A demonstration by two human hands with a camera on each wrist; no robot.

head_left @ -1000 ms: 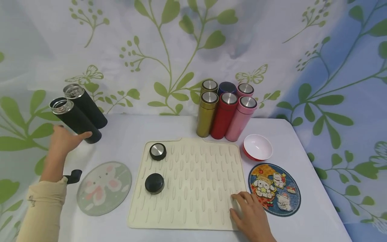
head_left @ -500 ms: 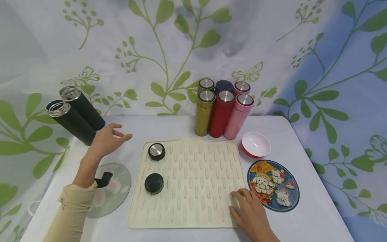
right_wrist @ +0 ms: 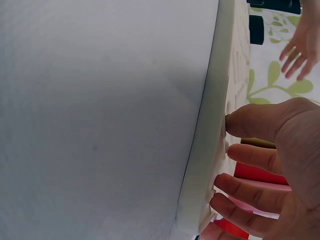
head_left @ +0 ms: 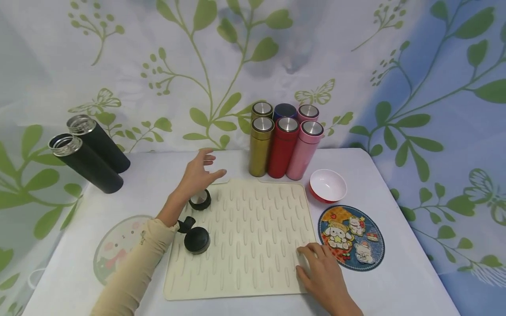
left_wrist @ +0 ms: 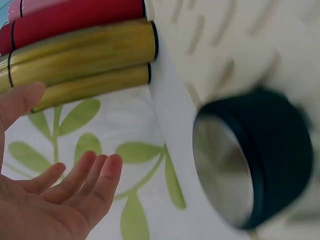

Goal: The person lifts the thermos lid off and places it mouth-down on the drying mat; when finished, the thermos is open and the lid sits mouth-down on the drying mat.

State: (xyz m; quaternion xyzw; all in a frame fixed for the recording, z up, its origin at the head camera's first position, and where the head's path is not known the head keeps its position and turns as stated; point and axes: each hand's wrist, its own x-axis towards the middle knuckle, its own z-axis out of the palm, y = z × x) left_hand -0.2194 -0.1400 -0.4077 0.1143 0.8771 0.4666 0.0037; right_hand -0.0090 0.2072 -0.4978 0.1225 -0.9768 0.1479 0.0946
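Note:
My left hand (head_left: 197, 173) reaches over the back left of the cream ridged mat (head_left: 253, 232), fingers spread and holding nothing. Below it, a black lid with a silver top (head_left: 200, 199) sits on the mat, partly covered by the hand; in the left wrist view this lid (left_wrist: 255, 155) is close beside the palm. A second black lid (head_left: 196, 240) lies nearer the front. The gold vacuum flask (head_left: 259, 151) stands to the right of that hand, alongside a red flask (head_left: 281, 151) and a pink flask (head_left: 303, 153). My right hand (head_left: 326, 274) rests its fingertips on the mat's right edge.
Two lidless black flasks (head_left: 92, 164) stand at the far left, their steel mouths uncovered. Behind the front flasks are more, one blue-topped (head_left: 284, 110). A red-and-white bowl (head_left: 328, 185) and a round cartoon mat (head_left: 352, 239) are at the right; a pale round mat (head_left: 114, 245) lies left.
My left hand has moved right from beside the black flasks, across the table to over the mat near the gold flask. The right hand has stayed on the mat's edge. The view has shifted slightly.

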